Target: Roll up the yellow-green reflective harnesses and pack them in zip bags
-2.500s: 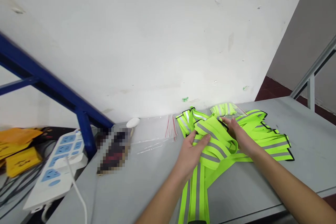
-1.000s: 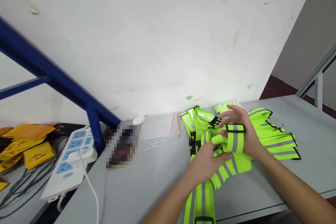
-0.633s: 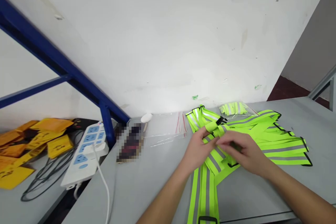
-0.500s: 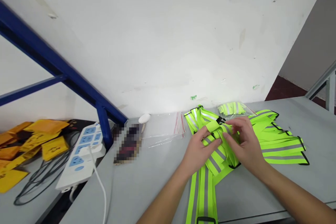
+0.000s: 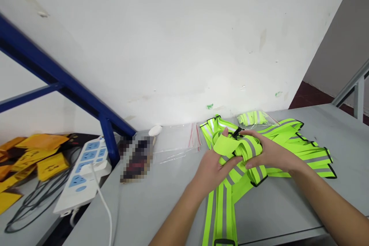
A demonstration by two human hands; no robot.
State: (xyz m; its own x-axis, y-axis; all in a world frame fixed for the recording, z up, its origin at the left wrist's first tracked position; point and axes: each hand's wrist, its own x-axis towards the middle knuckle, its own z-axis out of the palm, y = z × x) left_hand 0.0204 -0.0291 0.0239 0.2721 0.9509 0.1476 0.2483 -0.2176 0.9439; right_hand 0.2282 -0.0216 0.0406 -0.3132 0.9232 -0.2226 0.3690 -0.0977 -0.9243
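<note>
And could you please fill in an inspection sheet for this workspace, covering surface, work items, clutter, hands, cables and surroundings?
Surface: grey table, against a white wall.
Work items: yellow-green strap bundle; loose straps around it; a bagged strap by the wall.
Clutter: clear bags, a white object and a pixelated item left of the straps; yellow packets at far left.
Hands: left hand and right hand both grip the strap bundle.
Cables: white cord from the power strip over the table; dark cables by the packets.
Surroundings: blue frame left, grey frame right.
</note>
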